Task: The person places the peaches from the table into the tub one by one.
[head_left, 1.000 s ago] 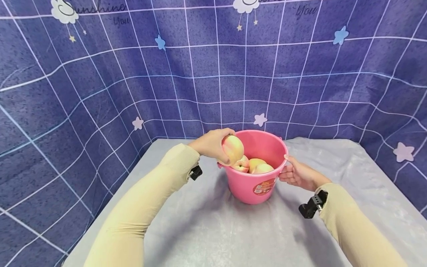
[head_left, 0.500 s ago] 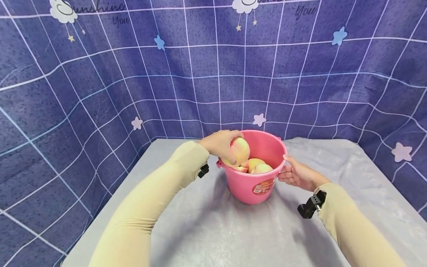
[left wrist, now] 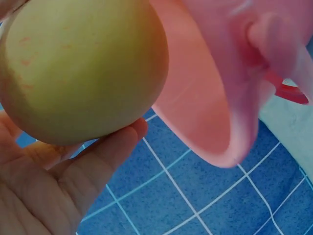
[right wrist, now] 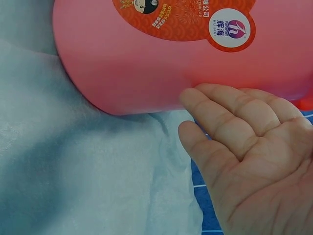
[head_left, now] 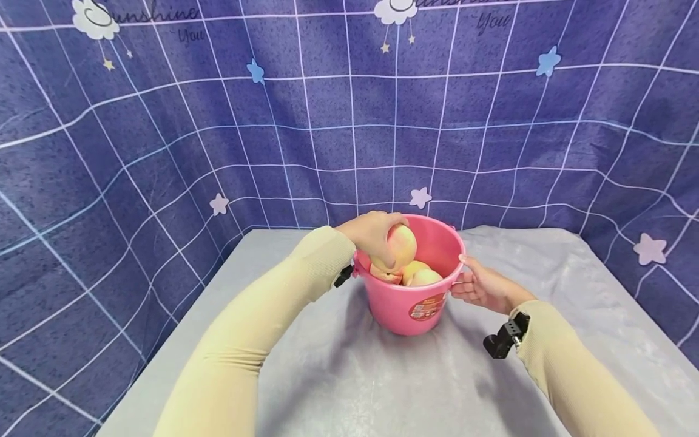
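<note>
My left hand grips a pale yellow apple with a pink blush, holding it over the left part of a pink bucket. In the left wrist view, faint red dashes mark the apple, and fingers press its underside beside the bucket's rim. Several more apples lie inside the bucket, partly hidden by the front rim and the held apple. My right hand holds the bucket's right side, thumb at the rim. Its fingers lie against the outer wall in the right wrist view.
The bucket stands upright on a grey cloth-covered table. A blue curtain with white grid lines and stars rises behind and at both sides. A red label is on the bucket's front. Black wrist cameras are strapped over both sleeves.
My left hand has moved right with the apple, from the bucket's left rim to farther over its opening. My right hand keeps its place on the bucket. The view has shifted slightly.
</note>
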The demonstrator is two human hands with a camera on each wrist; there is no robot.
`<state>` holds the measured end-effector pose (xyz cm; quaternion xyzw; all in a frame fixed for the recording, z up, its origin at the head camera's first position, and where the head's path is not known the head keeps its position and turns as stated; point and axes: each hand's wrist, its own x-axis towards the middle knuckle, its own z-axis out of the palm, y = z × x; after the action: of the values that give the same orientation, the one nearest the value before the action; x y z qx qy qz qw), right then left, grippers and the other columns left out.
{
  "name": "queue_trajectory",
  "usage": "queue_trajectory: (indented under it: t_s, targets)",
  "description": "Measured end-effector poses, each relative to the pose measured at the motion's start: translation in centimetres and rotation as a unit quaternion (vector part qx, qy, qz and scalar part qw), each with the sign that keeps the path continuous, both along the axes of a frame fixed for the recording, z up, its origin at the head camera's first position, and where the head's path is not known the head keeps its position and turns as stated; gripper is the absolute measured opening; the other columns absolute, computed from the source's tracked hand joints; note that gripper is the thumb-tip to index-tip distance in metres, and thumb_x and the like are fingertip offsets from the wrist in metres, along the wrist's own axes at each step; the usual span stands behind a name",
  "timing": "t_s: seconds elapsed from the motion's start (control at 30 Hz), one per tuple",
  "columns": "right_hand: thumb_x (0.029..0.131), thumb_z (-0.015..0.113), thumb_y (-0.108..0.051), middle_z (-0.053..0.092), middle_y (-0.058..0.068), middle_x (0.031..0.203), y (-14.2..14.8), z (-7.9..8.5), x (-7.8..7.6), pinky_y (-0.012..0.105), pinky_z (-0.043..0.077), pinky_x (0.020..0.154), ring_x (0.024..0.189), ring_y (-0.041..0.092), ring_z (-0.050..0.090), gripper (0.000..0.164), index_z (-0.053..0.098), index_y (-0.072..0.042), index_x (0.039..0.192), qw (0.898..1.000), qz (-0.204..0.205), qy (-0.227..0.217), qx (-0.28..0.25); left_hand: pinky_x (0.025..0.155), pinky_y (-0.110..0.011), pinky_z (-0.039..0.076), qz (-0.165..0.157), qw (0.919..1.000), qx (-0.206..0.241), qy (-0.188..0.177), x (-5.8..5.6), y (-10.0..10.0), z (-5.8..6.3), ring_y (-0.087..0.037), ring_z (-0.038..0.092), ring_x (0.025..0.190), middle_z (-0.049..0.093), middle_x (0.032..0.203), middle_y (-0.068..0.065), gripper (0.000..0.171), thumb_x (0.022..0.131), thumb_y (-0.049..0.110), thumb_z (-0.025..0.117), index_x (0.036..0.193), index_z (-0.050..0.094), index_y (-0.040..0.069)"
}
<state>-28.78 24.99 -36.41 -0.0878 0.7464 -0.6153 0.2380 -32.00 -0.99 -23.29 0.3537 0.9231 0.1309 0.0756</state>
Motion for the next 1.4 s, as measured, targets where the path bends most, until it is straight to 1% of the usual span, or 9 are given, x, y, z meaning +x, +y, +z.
queue_trajectory:
  t_s: [0.13, 0.37, 0.5, 0.73, 0.83, 1.0, 1.1, 1.23, 1.4]
  targets:
    - [0.098, 0.014, -0.056, 0.035, 0.038, 0.137, 0.0, 0.0, 0.0, 0.053, 0.022, 0.111, 0.130, 0.046, 0.037, 0.089, 0.025, 0.024, 0.136, 1.000, -0.001, -0.003, 0.000, 0.078, -0.023, 0.046, -0.008, 0.9998, -0.009, -0.015, 0.1, 0.6, -0.1, -0.018, 0.056, 0.092, 0.061, 0.104, -0.005, 0.066, 0.064, 0.008, 0.079, 0.125, 0.054, 0.012]
    - [0.099, 0.014, -0.054, 0.035, 0.039, 0.137, -0.1, 0.1, 0.1, 0.053, 0.023, 0.110, 0.130, 0.047, 0.036, 0.087, 0.025, 0.024, 0.136, 1.000, -0.005, -0.004, -0.002, 0.075, -0.023, 0.046, -0.018, 0.9986, -0.049, -0.001, 0.0, 1.7, -0.3, -0.017, 0.056, 0.089, 0.061, 0.098, -0.002, 0.062, 0.065, 0.008, 0.078, 0.122, 0.055, 0.014]
    - [0.099, 0.014, -0.053, 0.035, 0.039, 0.137, 0.0, 0.2, 0.2, 0.053, 0.022, 0.110, 0.130, 0.047, 0.035, 0.087, 0.026, 0.024, 0.136, 1.000, -0.012, -0.005, -0.005, 0.079, -0.023, 0.046, -0.027, 0.9973, -0.067, -0.007, 0.0, 2.2, -0.2, -0.017, 0.055, 0.094, 0.061, 0.103, -0.002, 0.065, 0.065, 0.009, 0.079, 0.125, 0.055, 0.013]
    - [0.099, 0.015, -0.054, 0.037, 0.038, 0.137, 0.0, 0.0, 0.3, 0.054, 0.021, 0.111, 0.130, 0.047, 0.036, 0.086, 0.027, 0.023, 0.136, 1.000, -0.019, -0.010, -0.006, 0.079, -0.020, 0.046, -0.024, 0.9940, -0.104, -0.022, 0.1, 2.4, -0.2, -0.015, 0.052, 0.101, 0.061, 0.110, -0.001, 0.069, 0.066, 0.012, 0.083, 0.129, 0.054, 0.015]
    - [0.099, 0.015, -0.054, 0.036, 0.037, 0.138, 0.0, 0.0, 0.3, 0.053, 0.020, 0.111, 0.131, 0.047, 0.035, 0.086, 0.027, 0.022, 0.136, 1.000, -0.016, -0.013, -0.007, 0.078, -0.019, 0.046, -0.025, 0.9941, -0.102, -0.025, 0.1, 2.4, -0.1, -0.014, 0.053, 0.099, 0.061, 0.107, 0.000, 0.068, 0.066, 0.012, 0.083, 0.128, 0.055, 0.015]
    - [0.098, 0.014, -0.055, 0.037, 0.037, 0.138, 0.2, 0.0, 0.2, 0.053, 0.020, 0.111, 0.130, 0.046, 0.036, 0.088, 0.028, 0.023, 0.136, 1.000, -0.011, -0.005, -0.004, 0.079, -0.020, 0.046, -0.043, 0.9958, -0.076, -0.027, 0.0, 2.8, 0.0, -0.015, 0.055, 0.096, 0.062, 0.104, -0.001, 0.065, 0.064, 0.013, 0.083, 0.124, 0.057, 0.013]
    - [0.098, 0.014, -0.055, 0.037, 0.037, 0.137, 0.2, 0.0, 0.2, 0.053, 0.021, 0.111, 0.130, 0.046, 0.036, 0.088, 0.028, 0.023, 0.135, 1.000, -0.010, -0.004, -0.004, 0.085, -0.022, 0.044, -0.046, 0.9956, -0.080, -0.017, -0.1, 2.9, 0.0, -0.015, 0.054, 0.099, 0.062, 0.110, -0.002, 0.062, 0.070, 0.015, 0.081, 0.127, 0.056, 0.011]
    - [0.099, 0.014, -0.054, 0.037, 0.038, 0.137, 0.0, 0.1, 0.2, 0.053, 0.021, 0.111, 0.130, 0.047, 0.035, 0.087, 0.029, 0.023, 0.135, 1.000, -0.011, -0.006, -0.004, 0.093, -0.026, 0.041, -0.030, 0.9955, -0.089, -0.007, -0.4, 2.6, 0.1, -0.016, 0.053, 0.107, 0.060, 0.121, -0.004, 0.059, 0.079, 0.017, 0.073, 0.134, 0.052, 0.008]
    - [0.099, 0.013, -0.054, 0.034, 0.039, 0.137, -0.2, 0.2, 0.1, 0.053, 0.021, 0.111, 0.131, 0.048, 0.034, 0.087, 0.027, 0.024, 0.135, 1.000, -0.003, -0.002, 0.000, 0.095, -0.029, 0.041, 0.006, 0.9968, -0.078, -0.014, -0.5, 1.1, 0.8, -0.018, 0.053, 0.111, 0.059, 0.123, -0.006, 0.057, 0.081, 0.020, 0.070, 0.135, 0.052, 0.010]
